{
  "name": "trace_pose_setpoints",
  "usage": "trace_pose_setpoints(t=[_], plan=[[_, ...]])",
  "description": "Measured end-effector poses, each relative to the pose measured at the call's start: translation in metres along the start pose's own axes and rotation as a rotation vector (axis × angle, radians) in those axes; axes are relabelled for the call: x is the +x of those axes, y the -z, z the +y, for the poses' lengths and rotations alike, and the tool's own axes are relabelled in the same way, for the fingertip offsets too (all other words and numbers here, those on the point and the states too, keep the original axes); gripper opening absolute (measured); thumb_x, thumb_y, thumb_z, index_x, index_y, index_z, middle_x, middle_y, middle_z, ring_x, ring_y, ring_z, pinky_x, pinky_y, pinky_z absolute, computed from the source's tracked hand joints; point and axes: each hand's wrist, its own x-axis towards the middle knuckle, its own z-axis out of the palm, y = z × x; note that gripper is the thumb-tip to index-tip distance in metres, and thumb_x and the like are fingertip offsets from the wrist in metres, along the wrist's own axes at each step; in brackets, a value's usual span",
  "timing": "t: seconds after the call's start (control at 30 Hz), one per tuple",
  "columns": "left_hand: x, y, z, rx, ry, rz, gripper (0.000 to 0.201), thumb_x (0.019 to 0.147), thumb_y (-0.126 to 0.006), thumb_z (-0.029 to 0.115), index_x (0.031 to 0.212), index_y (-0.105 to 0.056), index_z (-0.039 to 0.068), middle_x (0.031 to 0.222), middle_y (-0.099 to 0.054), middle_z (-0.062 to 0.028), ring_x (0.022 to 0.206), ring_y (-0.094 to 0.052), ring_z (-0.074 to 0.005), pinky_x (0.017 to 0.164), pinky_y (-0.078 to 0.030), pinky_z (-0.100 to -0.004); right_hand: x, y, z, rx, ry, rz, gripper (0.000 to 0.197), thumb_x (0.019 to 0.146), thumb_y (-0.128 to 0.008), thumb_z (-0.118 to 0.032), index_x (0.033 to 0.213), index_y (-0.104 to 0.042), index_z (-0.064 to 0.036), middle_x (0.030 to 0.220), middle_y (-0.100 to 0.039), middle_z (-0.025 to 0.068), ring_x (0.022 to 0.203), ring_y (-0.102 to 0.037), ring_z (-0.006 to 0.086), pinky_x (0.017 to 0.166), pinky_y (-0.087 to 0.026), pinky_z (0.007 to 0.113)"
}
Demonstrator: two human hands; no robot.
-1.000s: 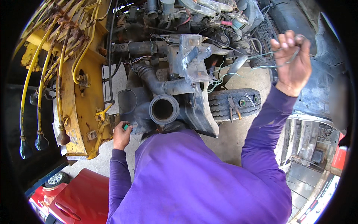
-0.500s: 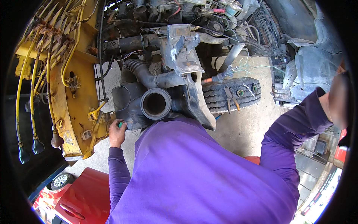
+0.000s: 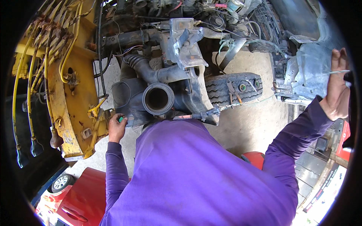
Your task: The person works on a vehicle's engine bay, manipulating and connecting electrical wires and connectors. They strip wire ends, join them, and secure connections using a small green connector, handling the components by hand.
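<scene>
My left hand [image 3: 117, 127] is closed around a small green thing [image 3: 120, 119], mostly hidden in its fingers, beside the black plastic air duct housing [image 3: 132, 111]. The housing's round opening [image 3: 156, 99] faces up in front of me. At far right my right hand [image 3: 337, 92] is raised, fingers pointing up, with a thin pale green cord [image 3: 333, 72] running across them; its grip is partly hidden. A slender bundle [image 3: 205, 113] with a reddish end and dark middle lies across the housing's near edge, pale green strands trailing right.
A tyre [image 3: 222, 90] with pliers [image 3: 234, 94] and a wrench [image 3: 251, 85] on it lies right of the housing. A yellow machine frame [image 3: 66, 109] with hanging cables stands left. Exposed engine parts [image 3: 211, 26] fill the back. A red car door [image 3: 85, 196] is at lower left.
The reddish-ended bundle has come from above the tyre to the housing's near edge. My right hand has risen slightly, with the cord now visible across it. My left hand has barely moved.
</scene>
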Motion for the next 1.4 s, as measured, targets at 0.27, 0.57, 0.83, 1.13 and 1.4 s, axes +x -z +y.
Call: trace_pose_setpoints(t=[0.27,0.57,0.83,1.13,1.4], plan=[[0.006,-0.001,-0.005,-0.030,-0.008,0.043,0.028,0.091,-0.073,0.013,0.111,-0.069,-0.006,0.087,-0.074,-0.0133,0.077,-0.073,-0.0200,0.074,-0.056,-0.0334,-0.039,0.126,0.071,0.090,-0.304,-0.047,0.033,0.107,-0.058,-0.029,0.131,-0.063,-0.0065,0.139,-0.060,0.0173,0.129,-0.054,0.0346,0.119,-0.035,0.061],[0.014,0.000,0.025,0.066,0.026,0.043,0.030,0.090,-0.074,0.015,0.111,-0.070,-0.006,0.089,-0.075,-0.0146,0.078,-0.073,-0.0206,0.076,-0.056,-0.0340,-0.073,0.126,0.085,-0.084,-0.258,-0.192,0.036,0.106,-0.061,-0.033,0.131,-0.066,-0.0079,0.127,-0.065,0.0112,0.118,-0.059,0.0310,0.111,-0.041,0.058],[0.017,-0.009,0.013,0.053,0.035,0.032,0.029,0.090,-0.074,0.015,0.111,-0.071,-0.005,0.091,-0.075,-0.0151,0.081,-0.073,-0.0216,0.076,-0.056,-0.0348,-0.069,0.077,0.041,-0.305,-0.239,-0.566,0.024,0.100,-0.066,-0.035,0.108,-0.073,-0.0140,0.114,-0.067,0.0065,0.107,-0.059,0.0277,0.098,-0.041,0.052],[0.010,-0.008,0.022,0.064,0.051,0.024,0.028,0.091,-0.073,0.014,0.110,-0.069,-0.006,0.089,-0.074,-0.0145,0.078,-0.073,-0.0209,0.074,-0.056,-0.0345,-0.150,-0.001,0.219,-0.871,-0.622,-0.959,0.019,0.088,-0.065,-0.015,0.078,-0.060,-0.0002,0.155,-0.052,0.0181,0.152,-0.036,0.0413,0.122,-0.030,0.056],[0.005,-0.004,0.028,0.033,0.065,0.034,0.028,0.091,-0.073,0.014,0.110,-0.069,-0.005,0.086,-0.073,-0.0127,0.077,-0.073,-0.0196,0.073,-0.056,-0.0326,-0.282,0.001,0.360,-0.977,-0.543,-0.435,0.012,0.094,-0.064,-0.003,0.103,-0.067,0.0057,0.145,-0.053,0.0237,0.125,-0.061,0.0410,0.101,-0.051,0.040]])
